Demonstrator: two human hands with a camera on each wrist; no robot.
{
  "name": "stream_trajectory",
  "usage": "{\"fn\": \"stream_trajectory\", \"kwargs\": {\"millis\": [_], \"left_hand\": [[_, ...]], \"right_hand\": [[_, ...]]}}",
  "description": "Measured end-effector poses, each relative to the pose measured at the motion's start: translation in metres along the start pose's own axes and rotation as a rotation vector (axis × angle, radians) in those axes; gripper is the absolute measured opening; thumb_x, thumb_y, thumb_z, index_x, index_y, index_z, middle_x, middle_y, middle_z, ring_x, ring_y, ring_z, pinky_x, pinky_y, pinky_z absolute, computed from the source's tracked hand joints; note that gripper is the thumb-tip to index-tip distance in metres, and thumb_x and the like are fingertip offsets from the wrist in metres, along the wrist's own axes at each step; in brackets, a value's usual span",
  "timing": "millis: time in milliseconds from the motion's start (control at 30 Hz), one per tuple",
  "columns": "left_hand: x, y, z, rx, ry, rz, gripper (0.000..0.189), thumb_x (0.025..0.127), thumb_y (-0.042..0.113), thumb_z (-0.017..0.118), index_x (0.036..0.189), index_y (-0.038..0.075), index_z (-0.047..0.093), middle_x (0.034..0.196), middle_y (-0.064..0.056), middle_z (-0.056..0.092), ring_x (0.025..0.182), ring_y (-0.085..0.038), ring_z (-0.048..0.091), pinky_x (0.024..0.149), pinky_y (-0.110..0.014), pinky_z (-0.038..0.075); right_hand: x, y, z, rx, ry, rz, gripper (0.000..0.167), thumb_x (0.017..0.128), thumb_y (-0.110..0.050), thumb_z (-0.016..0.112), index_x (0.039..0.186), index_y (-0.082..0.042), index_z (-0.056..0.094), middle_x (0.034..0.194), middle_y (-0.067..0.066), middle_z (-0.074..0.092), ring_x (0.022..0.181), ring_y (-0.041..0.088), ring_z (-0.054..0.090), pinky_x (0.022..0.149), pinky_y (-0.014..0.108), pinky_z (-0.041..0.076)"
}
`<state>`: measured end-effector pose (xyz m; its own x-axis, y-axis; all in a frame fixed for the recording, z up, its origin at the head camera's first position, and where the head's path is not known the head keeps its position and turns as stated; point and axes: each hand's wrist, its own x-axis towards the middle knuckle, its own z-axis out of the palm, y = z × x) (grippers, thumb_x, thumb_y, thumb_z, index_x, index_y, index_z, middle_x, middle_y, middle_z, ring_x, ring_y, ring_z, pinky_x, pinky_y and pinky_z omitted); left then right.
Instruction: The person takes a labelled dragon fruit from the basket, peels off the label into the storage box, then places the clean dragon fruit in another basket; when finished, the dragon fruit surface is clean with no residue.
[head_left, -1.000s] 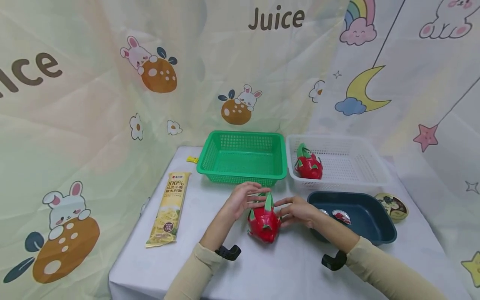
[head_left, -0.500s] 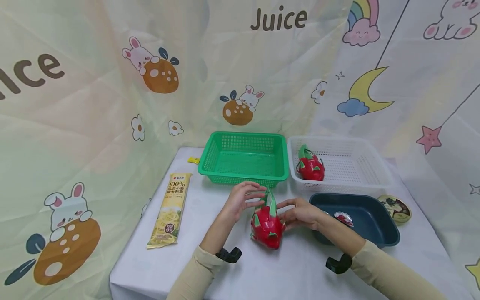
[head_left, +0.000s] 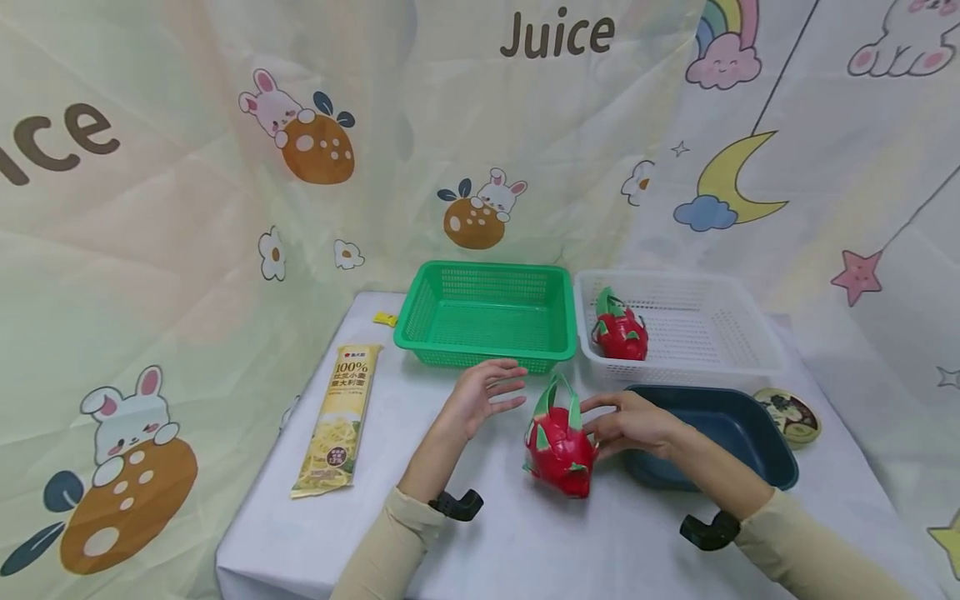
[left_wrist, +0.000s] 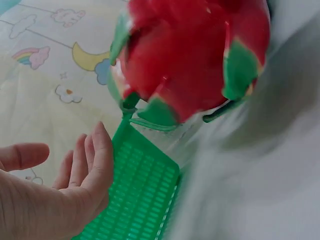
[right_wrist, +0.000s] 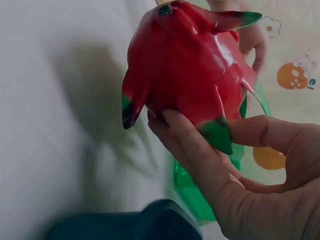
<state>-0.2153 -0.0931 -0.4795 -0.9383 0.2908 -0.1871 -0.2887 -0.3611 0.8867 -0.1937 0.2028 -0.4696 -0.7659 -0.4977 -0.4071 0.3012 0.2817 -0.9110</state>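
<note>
A red dragon fruit (head_left: 560, 454) with green leaf tips is in my right hand (head_left: 636, 423), near the middle of the table. In the right wrist view my thumb and fingers (right_wrist: 192, 145) grip it from one side, and its shadow falls on the cloth beside it. My left hand (head_left: 483, 396) is to the left of the fruit, apart from it, fingers loosely extended in front of the green basket (head_left: 487, 358). The left wrist view shows that palm holding nothing, with the fruit (left_wrist: 190, 55) beyond it.
A white basket (head_left: 697, 367) at the back right holds another dragon fruit (head_left: 621, 335). A dark blue tray (head_left: 780, 479) and a round tin (head_left: 789, 418) stand at right. A yellow pasta pack (head_left: 337, 421) lies left, with a small yellow packet (head_left: 385, 319) behind it.
My right hand has moved to the right with the dragon fruit, away from my left hand. The left hand has stayed nearly in place, and a gap now separates it from the fruit.
</note>
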Motion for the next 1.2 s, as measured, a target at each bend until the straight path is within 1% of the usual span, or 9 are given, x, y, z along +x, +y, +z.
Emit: {"fn": "stream_trajectory", "kwargs": {"millis": [67,233,467,533,667,733,933,1033,1200], "left_hand": [[0.002,-0.001,0.001,-0.019,-0.011,-0.010,0.046,0.105,0.011,0.049,0.147,-0.009,0.049,0.138,-0.021,0.065,0.129,-0.041,0.058,0.100,-0.052,0.056],[0.004,-0.003,0.007,-0.082,-0.036,-0.024,0.045,0.105,0.009,0.048,0.146,-0.008,0.049,0.141,-0.023,0.062,0.137,-0.047,0.050,0.104,-0.054,0.054],[0.006,-0.005,0.024,-0.119,-0.026,-0.043,0.042,0.102,0.009,0.052,0.142,-0.006,0.055,0.143,-0.025,0.060,0.131,-0.043,0.058,0.104,-0.056,0.053],[0.007,-0.005,0.028,-0.136,-0.028,-0.048,0.042,0.103,0.009,0.051,0.142,-0.006,0.055,0.146,-0.027,0.057,0.133,-0.044,0.056,0.106,-0.057,0.051],[0.009,-0.007,0.038,-0.206,-0.048,-0.087,0.047,0.102,0.009,0.051,0.146,-0.007,0.050,0.152,-0.029,0.049,0.140,-0.048,0.047,0.110,-0.058,0.047],[0.010,-0.009,0.044,-0.247,-0.063,-0.110,0.050,0.102,0.009,0.051,0.149,-0.008,0.047,0.153,-0.028,0.048,0.141,-0.048,0.046,0.112,-0.057,0.045],[0.015,-0.012,0.057,-0.312,-0.068,-0.139,0.054,0.101,0.009,0.052,0.151,-0.008,0.043,0.149,-0.026,0.052,0.135,-0.042,0.053,0.113,-0.056,0.045],[0.018,-0.015,0.063,-0.339,-0.055,-0.153,0.051,0.101,0.010,0.053,0.149,-0.008,0.045,0.147,-0.026,0.054,0.136,-0.043,0.052,0.113,-0.056,0.045],[0.022,-0.019,0.069,-0.380,-0.049,-0.185,0.044,0.101,0.012,0.054,0.142,-0.005,0.049,0.150,-0.027,0.051,0.144,-0.046,0.043,0.114,-0.055,0.044]], "right_hand": [[-0.005,-0.003,-0.005,0.008,-0.020,-0.015,0.065,0.092,-0.002,0.066,0.149,0.012,0.038,0.124,0.023,0.067,0.100,0.030,0.071,0.089,0.051,0.062],[-0.021,-0.013,-0.021,0.038,-0.078,-0.048,0.071,0.093,0.000,0.064,0.152,0.014,0.028,0.126,0.023,0.065,0.107,0.032,0.070,0.092,0.054,0.059],[-0.041,-0.028,-0.052,0.018,-0.118,-0.093,0.073,0.093,0.001,0.064,0.152,0.016,0.022,0.119,0.016,0.071,0.102,0.030,0.073,0.092,0.053,0.059],[-0.046,-0.033,-0.062,0.025,-0.116,-0.105,0.074,0.096,0.000,0.062,0.153,0.016,0.019,0.120,0.013,0.072,0.105,0.029,0.073,0.092,0.053,0.059],[-0.057,-0.045,-0.080,0.032,-0.073,-0.105,0.074,0.100,-0.003,0.059,0.155,0.015,0.013,0.122,0.010,0.072,0.107,0.028,0.073,0.092,0.052,0.060],[-0.062,-0.050,-0.090,0.024,-0.047,-0.100,0.074,0.100,-0.003,0.057,0.156,0.015,0.011,0.118,0.009,0.073,0.106,0.026,0.073,0.092,0.052,0.060],[-0.066,-0.054,-0.122,0.020,0.050,-0.062,0.073,0.104,-0.004,0.052,0.156,0.014,0.004,0.107,0.006,0.074,0.096,0.023,0.075,0.091,0.050,0.060],[-0.066,-0.052,-0.137,0.022,0.121,-0.030,0.073,0.105,-0.004,0.053,0.158,0.013,0.005,0.108,0.007,0.073,0.095,0.025,0.076,0.091,0.051,0.060],[-0.066,-0.047,-0.162,-0.014,0.202,-0.010,0.071,0.104,-0.008,0.057,0.158,0.010,0.014,0.107,0.002,0.073,0.098,0.027,0.075,0.091,0.051,0.060]]}}
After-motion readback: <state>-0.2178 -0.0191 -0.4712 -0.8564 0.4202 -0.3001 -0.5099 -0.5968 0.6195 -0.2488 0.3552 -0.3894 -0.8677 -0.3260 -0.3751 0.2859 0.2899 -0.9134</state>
